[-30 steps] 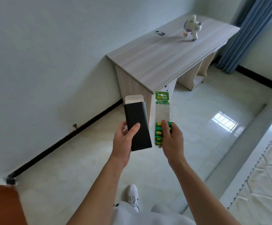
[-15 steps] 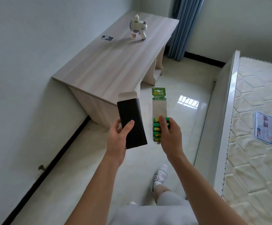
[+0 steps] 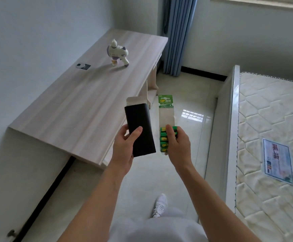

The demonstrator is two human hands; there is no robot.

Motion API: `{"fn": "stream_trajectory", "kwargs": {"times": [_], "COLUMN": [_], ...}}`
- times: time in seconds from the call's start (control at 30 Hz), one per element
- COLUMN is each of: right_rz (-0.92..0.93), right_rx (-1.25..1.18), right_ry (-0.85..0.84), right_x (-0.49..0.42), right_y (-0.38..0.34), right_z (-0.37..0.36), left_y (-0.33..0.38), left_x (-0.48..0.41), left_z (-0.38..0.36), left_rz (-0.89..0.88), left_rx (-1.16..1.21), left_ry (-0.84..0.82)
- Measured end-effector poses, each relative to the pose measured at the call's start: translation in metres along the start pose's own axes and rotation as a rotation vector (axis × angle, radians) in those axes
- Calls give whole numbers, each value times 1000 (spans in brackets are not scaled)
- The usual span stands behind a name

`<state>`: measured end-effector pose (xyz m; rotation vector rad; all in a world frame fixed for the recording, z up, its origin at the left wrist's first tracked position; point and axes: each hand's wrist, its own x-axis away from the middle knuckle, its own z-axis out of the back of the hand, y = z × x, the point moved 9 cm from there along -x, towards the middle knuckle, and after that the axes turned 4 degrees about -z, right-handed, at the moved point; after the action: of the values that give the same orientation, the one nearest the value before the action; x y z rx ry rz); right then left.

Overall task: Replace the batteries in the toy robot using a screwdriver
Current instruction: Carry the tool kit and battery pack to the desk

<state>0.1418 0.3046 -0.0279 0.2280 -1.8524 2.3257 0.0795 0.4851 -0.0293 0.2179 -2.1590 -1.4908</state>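
The left hand [image 3: 124, 149] grips a black box [image 3: 138, 123], flap open. The right hand [image 3: 178, 145] grips the battery pack [image 3: 166, 117], just beside the box. The toy robot [image 3: 117, 54] stands on the desk [image 3: 82, 109], well apart; a small flat item [image 3: 83, 66] lies near it, possibly a card.

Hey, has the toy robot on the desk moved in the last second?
No. The toy robot stands in the same spot on the desk, just beyond the small grey tag by the wall; only the camera has swung round.

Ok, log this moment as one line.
left hand: holds black box | right hand: holds battery pack | toy robot: on desk, untouched
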Motion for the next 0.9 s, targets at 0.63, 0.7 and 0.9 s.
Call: {"fn": "stream_trajectory", "kwargs": {"times": [0.63,0.7,0.9], "right_rz": [-59,-62,-60], "right_rx": [-12,-11,9], "right_ry": [67,61,15], "right_x": [-259,-291,-391], "right_y": [-34,-40,-76], "right_z": [8,-5,-61], "left_y": [32,40,72], "left_x": [-243,-274,-373], "left_z": [-111,-113,-109], "left_rz": [18,23,38], "left_rx": [-47,-39,5], "left_ry": [-12,-10,20]}}
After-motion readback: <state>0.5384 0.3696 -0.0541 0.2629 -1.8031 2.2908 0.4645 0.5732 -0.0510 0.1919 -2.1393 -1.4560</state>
